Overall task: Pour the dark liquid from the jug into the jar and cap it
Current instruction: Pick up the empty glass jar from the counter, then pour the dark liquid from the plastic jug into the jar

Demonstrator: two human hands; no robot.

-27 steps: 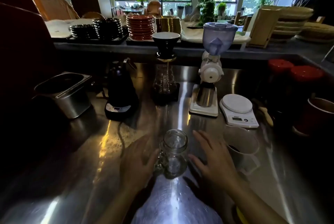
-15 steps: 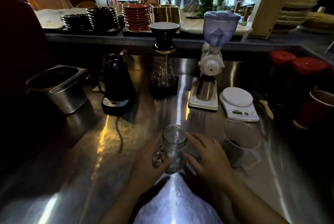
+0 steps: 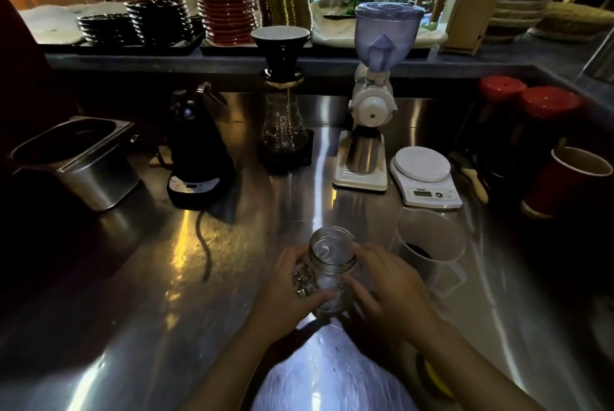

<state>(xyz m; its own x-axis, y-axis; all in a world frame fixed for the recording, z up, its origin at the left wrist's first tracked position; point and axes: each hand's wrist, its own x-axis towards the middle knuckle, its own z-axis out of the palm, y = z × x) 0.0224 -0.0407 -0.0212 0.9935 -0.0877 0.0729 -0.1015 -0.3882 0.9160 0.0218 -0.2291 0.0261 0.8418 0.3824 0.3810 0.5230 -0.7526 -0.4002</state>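
Observation:
A clear glass jar [image 3: 330,256] with a side handle stands upright and uncapped on the steel counter [image 3: 166,294] in front of me. My left hand [image 3: 289,291] wraps its handle side and my right hand [image 3: 388,287] presses its right side, so both hold it. Just to the right stands a translucent jug [image 3: 428,244] with dark liquid at its bottom. I see no cap.
Behind are a black kettle on its base [image 3: 199,158], a dripper on a glass carafe [image 3: 282,118], a white grinder [image 3: 372,111], a white scale [image 3: 425,178], a steel tub [image 3: 79,158], a red paper cup [image 3: 564,184] and red-lidded jars [image 3: 518,111].
Both hands have closed in from either side and now grip the jar. The view has dipped and moved closer to the counter.

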